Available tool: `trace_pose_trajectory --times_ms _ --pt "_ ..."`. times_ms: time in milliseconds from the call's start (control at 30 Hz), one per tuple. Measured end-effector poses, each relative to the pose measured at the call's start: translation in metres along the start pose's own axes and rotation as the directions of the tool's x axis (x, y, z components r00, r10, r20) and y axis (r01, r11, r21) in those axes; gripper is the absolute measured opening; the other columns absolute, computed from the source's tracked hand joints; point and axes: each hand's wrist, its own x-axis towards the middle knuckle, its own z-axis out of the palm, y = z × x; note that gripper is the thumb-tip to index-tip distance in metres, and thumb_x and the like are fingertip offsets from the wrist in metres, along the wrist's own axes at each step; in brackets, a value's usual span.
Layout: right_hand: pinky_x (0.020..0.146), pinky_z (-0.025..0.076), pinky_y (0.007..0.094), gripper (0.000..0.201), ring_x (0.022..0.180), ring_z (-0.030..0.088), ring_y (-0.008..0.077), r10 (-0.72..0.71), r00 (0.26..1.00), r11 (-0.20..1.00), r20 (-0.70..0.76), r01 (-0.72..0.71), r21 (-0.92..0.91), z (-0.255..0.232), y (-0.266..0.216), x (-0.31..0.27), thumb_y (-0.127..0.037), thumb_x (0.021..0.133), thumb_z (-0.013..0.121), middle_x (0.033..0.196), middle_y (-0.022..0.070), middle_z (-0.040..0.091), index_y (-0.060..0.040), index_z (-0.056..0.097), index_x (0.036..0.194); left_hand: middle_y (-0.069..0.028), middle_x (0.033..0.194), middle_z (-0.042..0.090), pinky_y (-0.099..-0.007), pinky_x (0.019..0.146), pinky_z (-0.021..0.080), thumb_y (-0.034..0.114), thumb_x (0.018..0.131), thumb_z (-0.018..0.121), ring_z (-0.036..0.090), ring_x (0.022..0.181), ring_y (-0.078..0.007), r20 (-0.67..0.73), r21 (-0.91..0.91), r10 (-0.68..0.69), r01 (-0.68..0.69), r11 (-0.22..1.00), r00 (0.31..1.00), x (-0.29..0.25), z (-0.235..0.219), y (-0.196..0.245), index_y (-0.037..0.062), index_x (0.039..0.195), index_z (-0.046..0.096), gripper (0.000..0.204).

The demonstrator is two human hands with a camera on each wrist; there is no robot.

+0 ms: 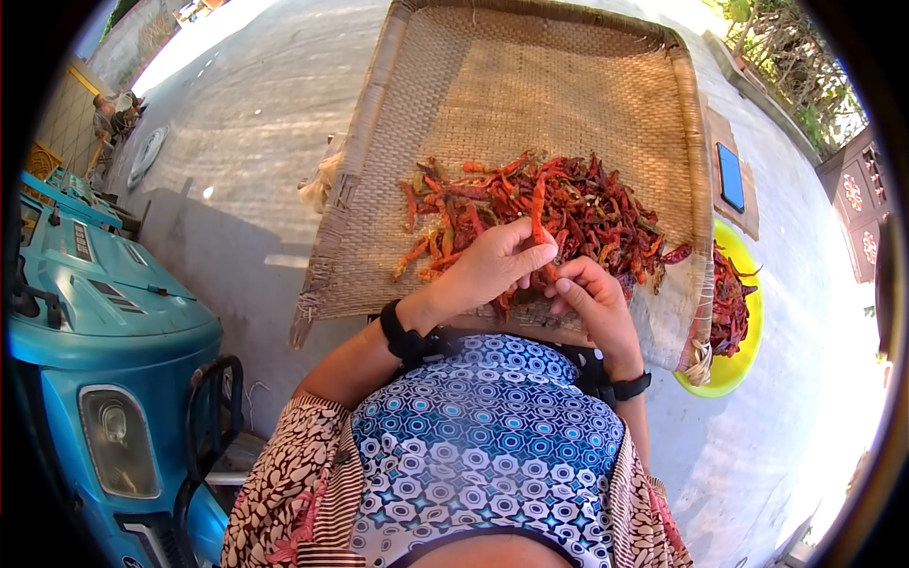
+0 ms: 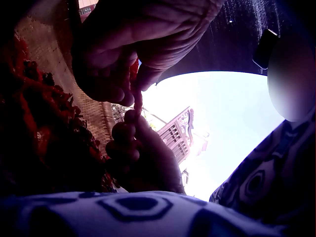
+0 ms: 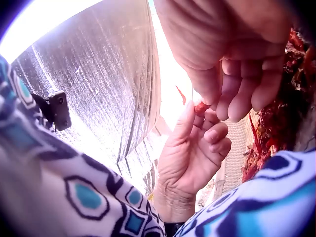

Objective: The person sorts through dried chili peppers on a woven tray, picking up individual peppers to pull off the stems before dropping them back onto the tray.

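Note:
My left hand (image 1: 497,260) pinches a dried red chili pepper (image 1: 538,204) between thumb and fingers, its long end pointing up past the knuckles. Close beside it, my right hand (image 1: 601,303) has its thumb and fingertips together at the chili's lower end. In the left wrist view, a thin red piece of chili (image 2: 138,102) spans the two sets of fingertips. The right wrist view shows a bit of chili (image 3: 201,107) at the left thumb tip, partly hidden by the fingers. Just under both hands lies a heap of dried red chilies (image 1: 597,208) on a woven tray (image 1: 530,76).
A yellow-green basin (image 1: 755,327) of red chilies stands right of the tray. Behind it, a blue-screened phone (image 1: 730,177) lies on a brown board (image 1: 748,213). A turquoise vehicle (image 1: 123,331) with a headlight stands at the left, on the concrete ground (image 1: 256,123).

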Motion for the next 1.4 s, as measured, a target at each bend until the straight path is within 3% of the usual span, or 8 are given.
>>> trace_pose_trajectory --times_ms 267,367,533,633,733,867,1000,1400 --pt "0.068 0.049 0.0216 0.012 0.073 0.059 0.0079 0.008 0.999 1.000 -0.031 -0.008 0.008 -0.004 0.001 -0.002 -0.013 0.097 0.057 0.088 0.0028 0.064 -0.0040 0.057 0.104 0.0002 0.082 0.059 -0.0202 0.056 0.045 0.027 0.098 0.056 0.054 0.065 -0.0052 0.022 -0.026 -0.046 0.047 0.999 0.999 0.000 -0.001 -0.001 0.0056 0.107 0.056 0.024" --pt "0.065 0.048 0.0222 0.012 0.070 0.059 0.0086 0.011 0.976 0.998 -0.216 0.003 0.067 -0.005 -0.001 -0.003 -0.016 0.097 0.055 0.087 0.0027 0.064 -0.0056 0.058 0.104 -0.0025 0.081 0.059 -0.0246 0.063 0.048 0.019 0.095 0.058 0.057 0.071 -0.0097 -0.014 0.048 -0.036 0.036 0.998 0.999 0.001 0.002 -0.004 0.0030 0.100 0.057 0.017" --pt "0.062 0.046 0.0227 0.014 0.067 0.055 0.0087 -0.062 0.905 0.960 -0.420 0.170 0.224 -0.027 0.008 -0.004 -0.017 0.098 0.054 0.085 0.0015 0.062 -0.0069 0.059 0.106 -0.0081 0.090 0.063 -0.0299 0.073 0.050 0.010 0.089 0.062 0.061 0.083 -0.0167 0.002 0.274 -0.049 0.047 0.961 0.999 0.000 0.005 0.001 0.0013 0.099 0.060 0.013" --pt "0.062 0.044 0.0241 0.015 0.069 0.052 0.0095 -0.086 0.858 0.893 -0.507 0.292 0.342 -0.036 0.009 -0.007 -0.018 0.098 0.054 0.085 0.0014 0.060 -0.0070 0.059 0.107 -0.0062 0.094 0.059 -0.0278 0.072 0.051 0.012 0.091 0.060 0.060 0.082 -0.0131 0.129 0.377 -0.006 -0.043 0.925 0.992 0.002 -0.001 -0.015 0.0017 0.107 0.058 0.019" --pt "0.062 0.043 0.0249 0.016 0.069 0.052 0.0103 -0.088 0.815 0.807 -0.572 0.395 0.439 -0.048 0.012 -0.010 -0.019 0.098 0.054 0.086 0.0014 0.060 -0.0063 0.058 0.107 -0.0091 0.099 0.059 -0.0310 0.078 0.050 0.012 0.089 0.061 0.060 0.088 -0.0174 0.203 0.464 0.056 -0.146 0.874 0.978 0.004 -0.003 -0.024 0.0011 0.105 0.060 0.019" --pt "0.062 0.039 0.0244 0.018 0.069 0.046 0.0098 -0.094 0.755 0.663 -0.649 0.534 0.525 -0.064 0.018 -0.013 -0.022 0.098 0.054 0.084 -0.0013 0.054 -0.0074 0.058 0.108 -0.0101 0.099 0.059 -0.0315 0.081 0.049 0.012 0.089 0.061 0.060 0.092 -0.0201 0.191 0.441 0.012 -0.096 0.892 0.982 0.004 -0.004 -0.019 0.0015 0.105 0.060 0.019" --pt "0.062 0.039 0.0238 0.016 0.068 0.044 0.0092 -0.104 0.742 0.573 -0.663 0.589 0.570 -0.079 0.024 -0.017 -0.022 0.099 0.051 0.081 -0.0022 0.052 -0.0085 0.058 0.105 -0.0103 0.098 0.057 -0.0330 0.084 0.048 0.013 0.088 0.060 0.058 0.095 -0.0230 0.237 0.505 0.006 -0.128 0.854 0.971 0.004 -0.005 -0.019 0.0019 0.104 0.061 0.019" --pt "0.063 0.042 0.0243 0.015 0.068 0.045 0.0094 -0.047 0.757 0.514 -0.652 0.578 0.634 -0.097 0.033 -0.025 -0.017 0.101 0.047 0.080 -0.0001 0.051 -0.0061 0.055 0.104 -0.0115 0.101 0.055 -0.0354 0.087 0.045 0.015 0.086 0.059 0.054 0.099 -0.0262 0.260 0.555 -0.022 -0.131 0.821 0.965 0.002 -0.006 -0.025 0.0027 0.105 0.060 0.023"
